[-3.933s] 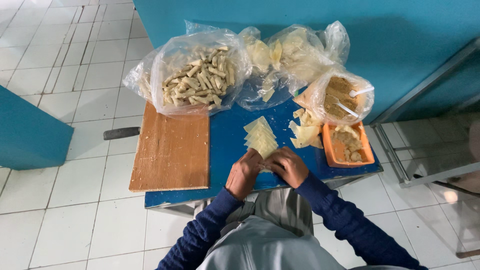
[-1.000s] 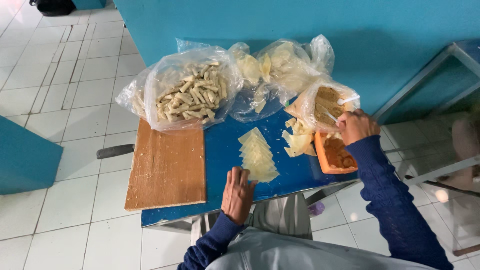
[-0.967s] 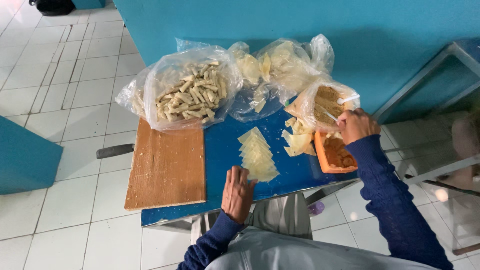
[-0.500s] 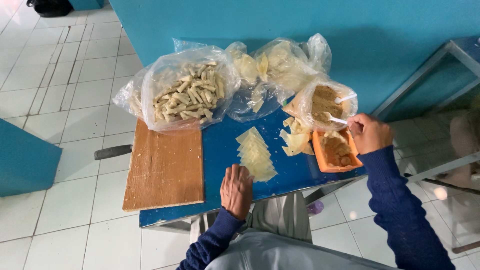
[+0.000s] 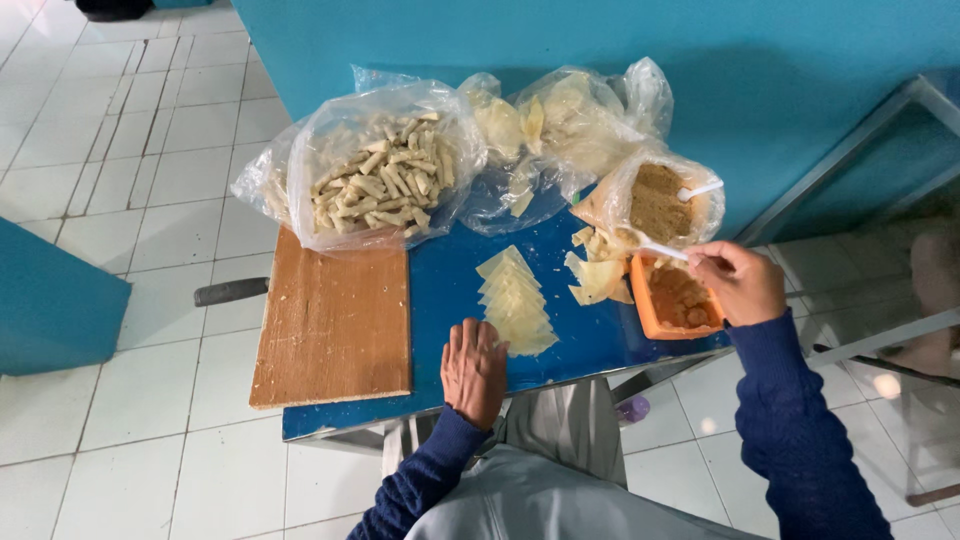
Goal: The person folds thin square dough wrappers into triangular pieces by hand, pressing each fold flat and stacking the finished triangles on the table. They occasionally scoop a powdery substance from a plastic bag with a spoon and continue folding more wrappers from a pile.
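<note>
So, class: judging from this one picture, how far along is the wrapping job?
Done: a bag of finished rolls sits at the back. In hand: the right hand holds a white spoon over the orange filling tub; the left hand rests flat on the blue table. Left: the wrapper stack.

We see a blue table [image 5: 455, 290], brown wooden board [image 5: 333, 320], pale yellow wrappers [image 5: 515, 300], orange tray [image 5: 650, 305] with orange-brown filling [image 5: 683, 297], white spoon [image 5: 664, 250], clear bags, beige rolls [image 5: 380, 185], navy sleeves [image 5: 790, 400], white floor tiles [image 5: 120, 450].

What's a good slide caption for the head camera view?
Right hand holds a white spoon over the orange tray; left hand beside the wrappers.
</note>
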A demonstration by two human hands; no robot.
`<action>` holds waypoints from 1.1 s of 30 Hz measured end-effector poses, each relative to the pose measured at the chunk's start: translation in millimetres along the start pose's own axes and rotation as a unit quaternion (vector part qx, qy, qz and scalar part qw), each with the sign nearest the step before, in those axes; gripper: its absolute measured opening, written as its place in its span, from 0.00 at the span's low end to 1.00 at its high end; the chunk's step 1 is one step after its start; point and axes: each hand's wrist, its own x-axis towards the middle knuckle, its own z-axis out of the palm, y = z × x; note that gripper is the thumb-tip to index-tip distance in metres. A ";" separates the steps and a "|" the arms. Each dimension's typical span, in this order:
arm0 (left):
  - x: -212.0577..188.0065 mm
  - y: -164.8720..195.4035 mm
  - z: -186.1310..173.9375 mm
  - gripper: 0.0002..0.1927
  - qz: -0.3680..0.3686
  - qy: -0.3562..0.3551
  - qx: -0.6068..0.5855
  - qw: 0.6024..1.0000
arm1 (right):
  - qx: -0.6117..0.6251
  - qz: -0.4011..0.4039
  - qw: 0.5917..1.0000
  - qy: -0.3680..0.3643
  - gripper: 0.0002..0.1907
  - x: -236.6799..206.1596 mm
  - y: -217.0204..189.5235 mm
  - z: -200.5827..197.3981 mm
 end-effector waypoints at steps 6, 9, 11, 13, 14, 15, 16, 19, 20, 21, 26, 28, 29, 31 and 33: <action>-0.4 3.9 -12.9 0.12 -0.047 -0.011 -0.024 0.999 | 0.032 -0.050 0.989 -0.134 0.08 -41.5 -28.9 61.1; 0.9 5.2 -13.8 0.11 -0.054 -0.010 -0.027 0.998 | 0.027 -0.041 0.987 -0.154 0.07 -59.9 -39.7 87.3; 0.4 4.8 -13.3 0.10 -0.056 -0.014 -0.027 0.998 | 0.011 -0.063 0.988 -0.141 0.06 -69.2 -46.5 97.6; -0.4 4.2 -11.6 0.09 -0.048 -0.003 -0.030 0.998 | -0.020 -0.098 0.989 -0.109 0.05 -77.2 -53.5 103.4; -0.8 3.8 -10.4 0.08 -0.044 0.002 -0.032 0.999 | -0.048 -0.159 0.983 -0.076 0.04 -81.5 -57.0 104.6; -1.1 3.7 -8.6 0.07 -0.040 0.001 -0.024 0.999 | -0.075 -0.219 0.972 -0.043 0.04 -85.9 -59.9 104.6; -1.6 3.4 -6.9 0.06 -0.037 -0.001 -0.016 0.999 | -0.102 -0.277 0.955 -0.010 0.04 -90.0 -62.7 104.4; -2.0 0.8 -2.2 0.05 -0.011 0.013 -0.015 1.000 | -0.122 -0.338 0.933 0.014 0.07 -100.5 -68.8 103.3; -2.5 0.1 -0.9 0.05 0.001 0.020 -0.019 1.000 | -0.131 -0.346 0.929 0.017 0.08 -103.6 -69.8 102.3; -2.8 -0.5 0.3 0.05 0.020 0.027 -0.020 0.999 | -0.140 -0.354 0.925 0.019 0.08 -105.8 -70.4 101.6; -5.0 -1.8 1.2 0.07 0.064 0.030 -0.045 0.997 | -0.132 -0.342 0.929 0.042 0.09 -113.0 -71.5 102.4; -5.1 -1.1 0.2 0.06 0.051 0.012 -0.053 0.997 | -0.125 -0.333 0.933 0.051 0.09 -112.7 -70.0 99.2; -5.1 -0.4 -0.4 0.06 0.044 0.004 -0.058 0.997 | -0.119 -0.313 0.940 0.066 0.08 -110.3 -68.3 95.3; -3.9 -0.5 -2.4 0.06 0.016 -0.013 -0.078 0.997 | -0.107 -0.271 0.952 0.096 0.07 -96.8 -61.1 78.0; -3.1 0.3 -3.5 0.08 0.003 -0.015 -0.094 0.995 | -0.147 -0.247 0.947 0.140 0.05 -76.4 -49.0 47.7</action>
